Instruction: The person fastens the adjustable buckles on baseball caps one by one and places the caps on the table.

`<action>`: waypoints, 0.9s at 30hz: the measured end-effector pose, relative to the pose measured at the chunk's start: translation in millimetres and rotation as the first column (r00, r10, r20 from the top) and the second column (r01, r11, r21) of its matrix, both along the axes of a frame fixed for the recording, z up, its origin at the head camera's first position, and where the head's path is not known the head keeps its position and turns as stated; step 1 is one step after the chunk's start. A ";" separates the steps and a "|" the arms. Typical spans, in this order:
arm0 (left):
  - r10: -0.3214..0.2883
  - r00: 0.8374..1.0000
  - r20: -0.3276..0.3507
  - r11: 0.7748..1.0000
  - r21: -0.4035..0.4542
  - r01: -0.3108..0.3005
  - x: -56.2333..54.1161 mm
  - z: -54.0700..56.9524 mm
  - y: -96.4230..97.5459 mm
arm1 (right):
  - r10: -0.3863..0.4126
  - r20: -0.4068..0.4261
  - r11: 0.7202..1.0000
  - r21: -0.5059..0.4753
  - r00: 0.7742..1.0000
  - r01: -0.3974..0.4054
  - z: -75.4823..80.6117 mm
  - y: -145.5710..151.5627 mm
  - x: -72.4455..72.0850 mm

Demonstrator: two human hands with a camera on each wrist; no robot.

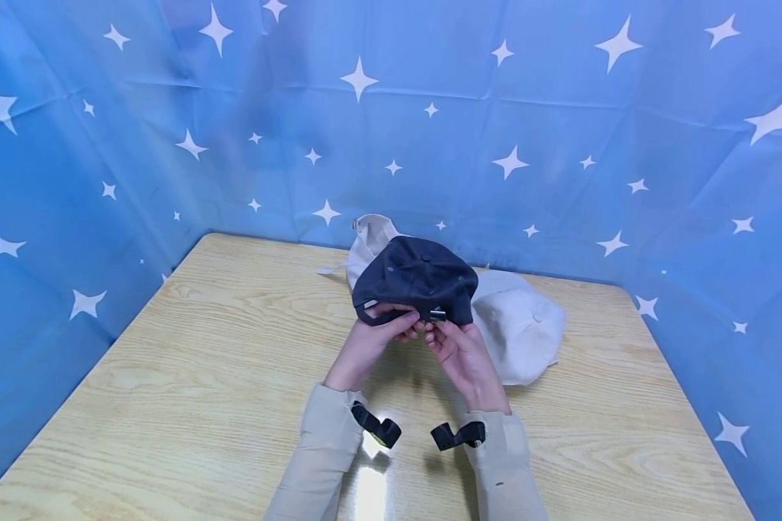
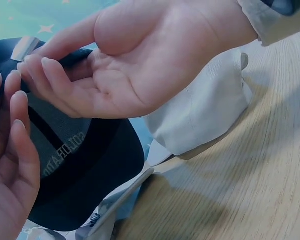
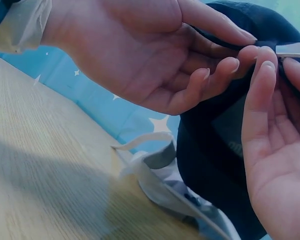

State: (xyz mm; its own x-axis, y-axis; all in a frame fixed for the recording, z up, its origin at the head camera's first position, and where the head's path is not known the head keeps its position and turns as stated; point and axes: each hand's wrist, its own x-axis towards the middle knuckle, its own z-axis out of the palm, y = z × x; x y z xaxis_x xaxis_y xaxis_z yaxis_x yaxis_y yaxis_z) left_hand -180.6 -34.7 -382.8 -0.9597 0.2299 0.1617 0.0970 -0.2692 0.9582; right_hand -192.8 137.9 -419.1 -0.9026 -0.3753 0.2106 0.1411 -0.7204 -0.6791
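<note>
Cap in dark navy (image 1: pixel 420 271), held up above the worktop (image 1: pixel 234 376) between both hands, crown and top button turned to the head view, arched rear opening towards the person. Pinched at its rear strap (image 3: pixel 266 43) by the left hand (image 1: pixel 374 336), thumb against the band just left of the metal buckle (image 1: pixel 437 316), remaining fingers bent beneath. Pinched also by the right hand (image 1: pixel 461 354), thumb and forefinger close in at the buckle, other fingers loosely bent. Fingertips of both hands very near each other; contact between them impossible to tell.

Inside the crown, pale lettering (image 2: pixel 65 155), partly covered. Behind and to the left, a greyish-white cap (image 1: pixel 366 246), partly hidden by the navy one. To the right, a white cap (image 1: pixel 528 325), resting on the worktop with crown showing. At the wrists, beige sleeves (image 1: pixel 329 427) with black wrist mounts (image 1: pixel 384 433). All round the back and sides, a blue curtain (image 1: pixel 430 181) with white four-pointed stars.
</note>
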 end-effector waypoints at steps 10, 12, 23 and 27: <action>-0.001 0.999 0.033 1.000 0.000 0.001 3.5 3.8 0.3 | -0.005 -0.010 0.997 0.075 1.000 0.006 2.5 -1.6 0.8; 0.000 1.000 0.029 1.000 -0.001 0.000 3.5 3.8 0.7 | -0.004 -0.017 0.996 0.085 1.000 0.006 2.4 -1.9 0.7; 0.049 0.999 0.019 0.996 -0.076 -0.047 4.4 4.2 3.6 | -0.011 -0.026 0.996 0.094 1.000 0.013 1.3 -2.2 0.5; 0.055 0.998 0.022 0.994 -0.091 -0.053 4.2 3.3 4.6 | -0.011 -0.011 0.997 0.077 1.000 0.012 0.9 -1.8 0.4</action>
State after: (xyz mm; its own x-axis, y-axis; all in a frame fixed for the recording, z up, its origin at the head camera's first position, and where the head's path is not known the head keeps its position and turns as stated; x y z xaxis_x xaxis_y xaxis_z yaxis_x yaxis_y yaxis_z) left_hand -176.3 -30.1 -379.4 -0.9744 0.1906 0.1192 0.0854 -0.1767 0.9806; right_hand -192.4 136.0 -418.2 -0.9050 -0.3803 0.1907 0.1258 -0.6674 -0.7340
